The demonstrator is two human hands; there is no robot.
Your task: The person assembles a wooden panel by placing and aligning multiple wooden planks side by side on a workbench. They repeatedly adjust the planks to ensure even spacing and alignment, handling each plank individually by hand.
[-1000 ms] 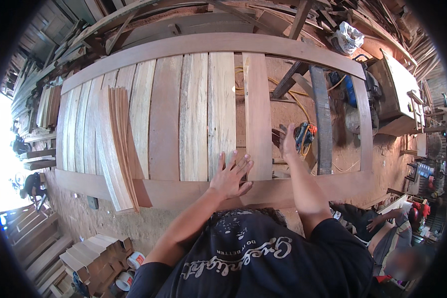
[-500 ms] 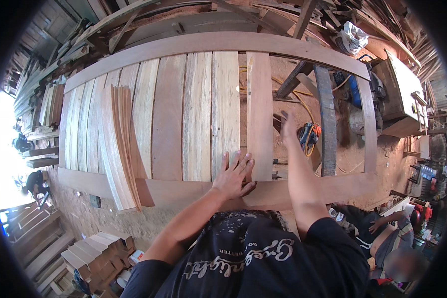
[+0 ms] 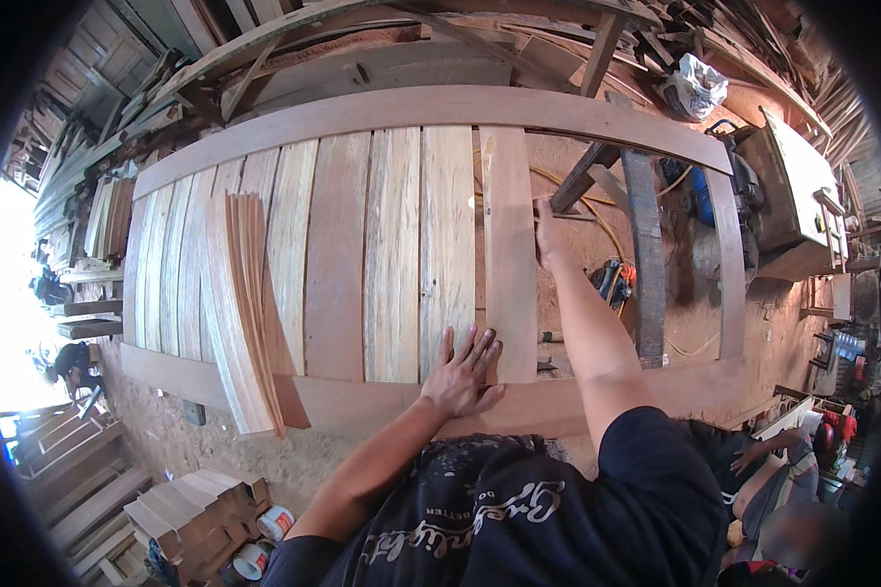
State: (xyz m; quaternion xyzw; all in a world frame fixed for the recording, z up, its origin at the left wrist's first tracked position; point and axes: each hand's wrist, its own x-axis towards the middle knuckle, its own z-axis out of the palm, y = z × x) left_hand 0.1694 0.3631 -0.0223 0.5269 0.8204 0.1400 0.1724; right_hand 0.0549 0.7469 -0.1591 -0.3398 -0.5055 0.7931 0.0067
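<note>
A wide wooden frame [image 3: 362, 105] lies before me, with planks side by side across its left and middle part. My left hand [image 3: 465, 374] rests with fingers spread near the lower ends of a pale plank [image 3: 447, 245] and a reddish plank [image 3: 509, 264]. A narrow gap runs between these two planks. At the reddish plank's right edge is my right hand [image 3: 548, 238], seen edge-on, palm side against the wood, its fingers pointing away from me and partly hidden. It appears open, not wrapped round anything.
Loose thin boards [image 3: 240, 313] lie across the frame's left part. Beneath its open right section are a dark beam [image 3: 644, 254], a yellow cord [image 3: 602, 220] and a power tool [image 3: 617, 279]. Another person [image 3: 768, 470] is at the lower right. Cut wood blocks [image 3: 191, 519] sit lower left.
My right hand has moved left from the opening onto the reddish plank's edge. That plank now sits closer to the pale one. My left hand stays spread at the planks' lower ends.
</note>
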